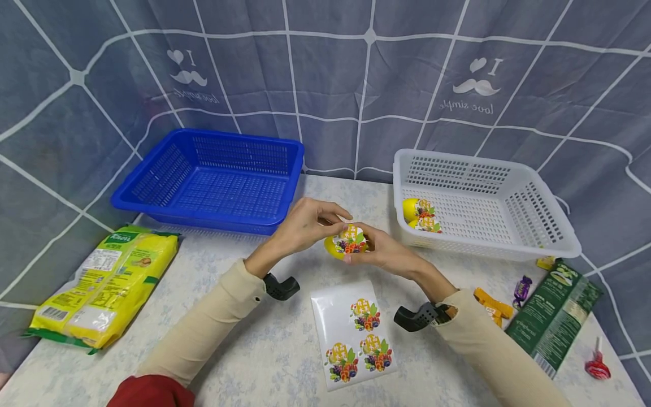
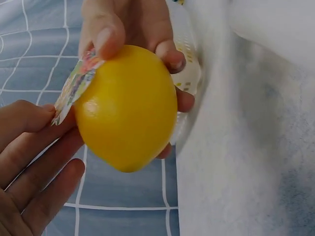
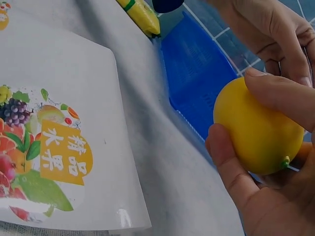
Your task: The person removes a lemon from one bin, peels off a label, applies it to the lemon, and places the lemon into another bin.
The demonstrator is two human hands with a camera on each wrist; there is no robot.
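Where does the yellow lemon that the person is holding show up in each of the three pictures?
Head view: the lemon is at the centre, above the table, between the left hand and right hand.
Left wrist view: the lemon fills the middle, with a fruit sticker at its upper left.
Right wrist view: the lemon is at the right, held by fingers.
Shared landmark: the blue basket, also seen in the right wrist view.

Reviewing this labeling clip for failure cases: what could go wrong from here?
1. The sticker touches the lemon along one edge only, with its free end lifted; it may crease or land crooked.
2. The right hand grips the smooth, rounded lemon with curled fingers above the table; pressure from the left hand could make it slip.
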